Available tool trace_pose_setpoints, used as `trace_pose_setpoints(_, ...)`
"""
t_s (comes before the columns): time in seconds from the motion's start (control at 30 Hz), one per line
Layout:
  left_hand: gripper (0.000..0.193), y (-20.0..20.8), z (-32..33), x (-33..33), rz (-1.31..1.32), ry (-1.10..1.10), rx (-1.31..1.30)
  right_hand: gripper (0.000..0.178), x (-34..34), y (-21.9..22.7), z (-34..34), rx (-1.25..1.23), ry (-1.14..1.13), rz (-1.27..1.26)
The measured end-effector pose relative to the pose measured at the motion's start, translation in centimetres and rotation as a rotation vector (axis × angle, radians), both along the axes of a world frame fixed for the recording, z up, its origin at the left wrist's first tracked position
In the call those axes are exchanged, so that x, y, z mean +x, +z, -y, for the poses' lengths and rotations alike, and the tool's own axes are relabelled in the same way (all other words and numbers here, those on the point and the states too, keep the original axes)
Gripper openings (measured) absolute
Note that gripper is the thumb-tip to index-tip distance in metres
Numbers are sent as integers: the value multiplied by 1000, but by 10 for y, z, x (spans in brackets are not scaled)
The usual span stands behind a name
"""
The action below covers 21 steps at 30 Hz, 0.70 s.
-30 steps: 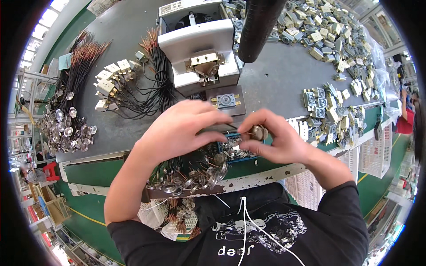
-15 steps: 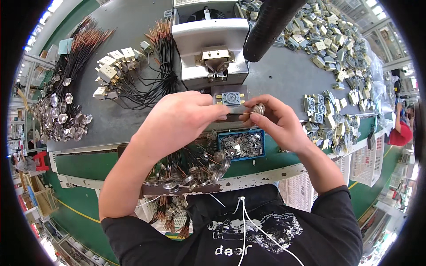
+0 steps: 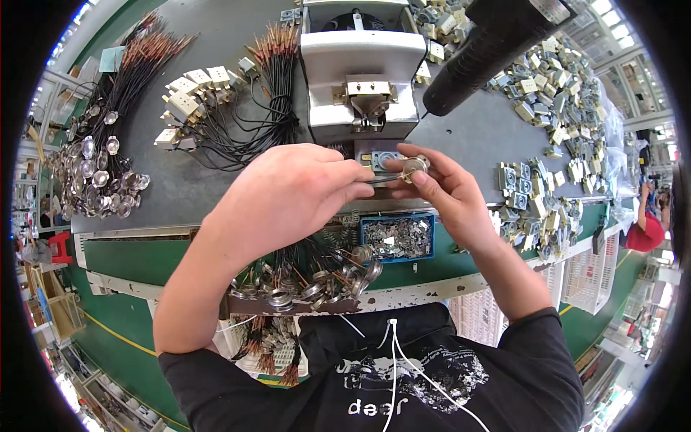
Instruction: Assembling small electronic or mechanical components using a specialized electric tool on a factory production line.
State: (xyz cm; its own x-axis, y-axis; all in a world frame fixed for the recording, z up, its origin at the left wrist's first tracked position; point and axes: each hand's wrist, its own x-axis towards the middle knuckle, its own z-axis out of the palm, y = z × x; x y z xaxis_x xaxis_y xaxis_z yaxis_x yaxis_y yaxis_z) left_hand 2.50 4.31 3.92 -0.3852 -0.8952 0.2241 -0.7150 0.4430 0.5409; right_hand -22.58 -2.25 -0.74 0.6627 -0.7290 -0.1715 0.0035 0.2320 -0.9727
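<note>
My right hand (image 3: 457, 198) is closed around a round metal disc-shaped part (image 3: 415, 167), pinched between thumb and fingers. From that part a black wire (image 3: 385, 178) runs left into my left hand (image 3: 306, 189), whose thumb and forefinger are pressed together on it. Just beyond my fingertips lies a grey block with brass tabs (image 3: 385, 159), partly hidden by my right fingers. It rests on a plate in front of a metal press-like machine (image 3: 361, 61), which has a white block (image 3: 370, 88) in its middle.
A blue tray of small metal pieces (image 3: 397, 237) stands below my hands. Bundled black wires (image 3: 277, 101) and more wires with metal discs (image 3: 97, 155) lie to the left. Grey and white blocks (image 3: 536, 205) pile up at right. A black tube (image 3: 479, 61) hangs beside the machine.
The metal disc part has turned in my right hand and now shows its flat side. The black wire now shows between my hands. The whole view has shifted slightly.
</note>
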Motion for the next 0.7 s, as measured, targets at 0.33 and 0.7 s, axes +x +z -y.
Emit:
trace_pose_setpoints(0.33,25,-7,-10,-6,54,-18,-68,33,-5,8,3,-72,55,-165)
trace_pose_setpoints(0.7,19,-21,-11,-11,-189,83,-53,26,28,23,-5,-248,-221,139)
